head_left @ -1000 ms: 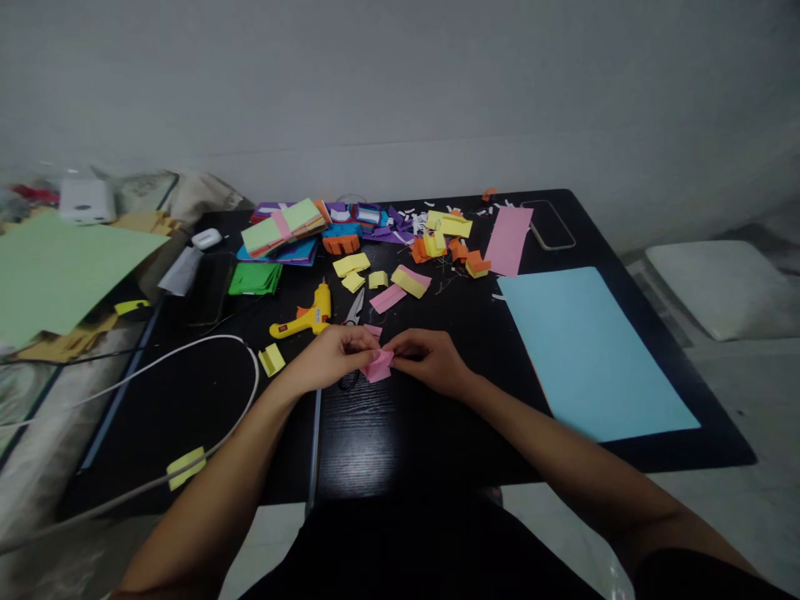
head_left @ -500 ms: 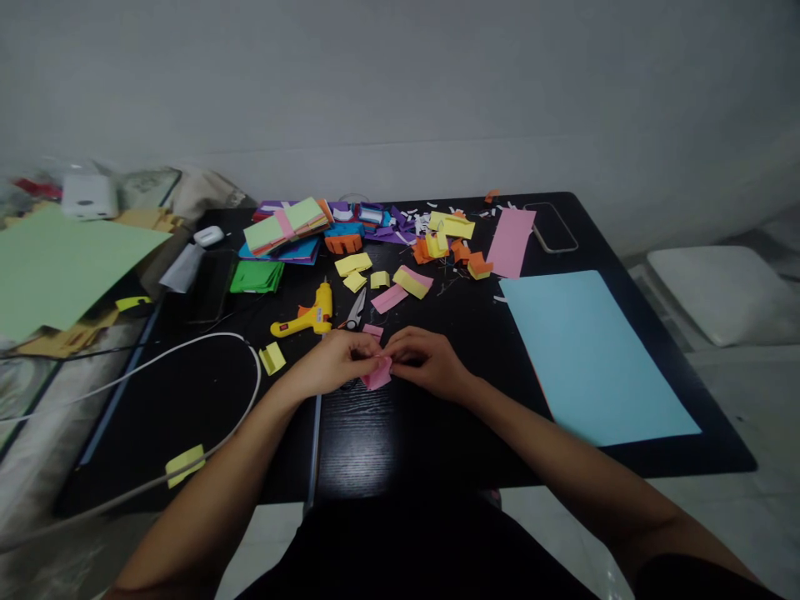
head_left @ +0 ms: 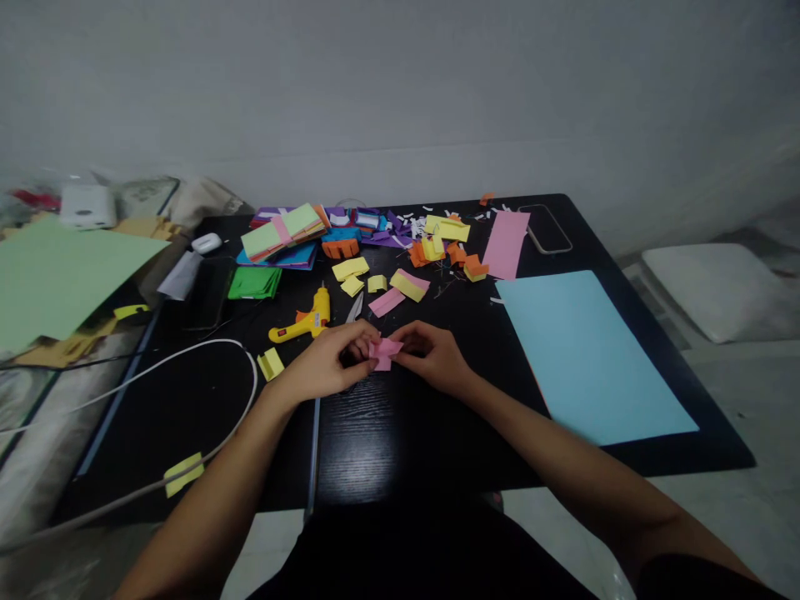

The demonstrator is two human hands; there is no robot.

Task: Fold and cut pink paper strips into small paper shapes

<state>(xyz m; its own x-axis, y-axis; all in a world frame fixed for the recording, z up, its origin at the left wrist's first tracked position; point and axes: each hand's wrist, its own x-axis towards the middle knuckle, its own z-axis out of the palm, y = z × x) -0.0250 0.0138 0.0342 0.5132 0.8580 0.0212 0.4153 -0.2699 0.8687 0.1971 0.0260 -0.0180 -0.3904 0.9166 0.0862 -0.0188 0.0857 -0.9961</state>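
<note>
Between my two hands is a small folded piece of pink paper (head_left: 383,353), with flaps standing out from it. My left hand (head_left: 334,357) pinches its left side between thumb and fingers. On the right edge, the thumb and fingertips of my right hand (head_left: 432,357) are closed. Just beyond my left hand lie scissors (head_left: 355,307), mostly hidden by it, and a yellow glue gun (head_left: 306,319). Past my hands rest a pink strip (head_left: 387,302) and folded yellow paper pieces (head_left: 377,283).
A light blue sheet (head_left: 597,358) covers the table's right side. Bundled coloured paper (head_left: 284,233), green paper (head_left: 255,282), orange scraps (head_left: 428,252) and a pink sheet (head_left: 507,243) lie toward the back. A phone (head_left: 546,229) is at the back right. A white cable (head_left: 253,375) loops on the left.
The pink paper now shows spread flaps, where before it was bunched under my fingers. My hands have drawn slightly apart around it, and my left hand covers more of the scissors.
</note>
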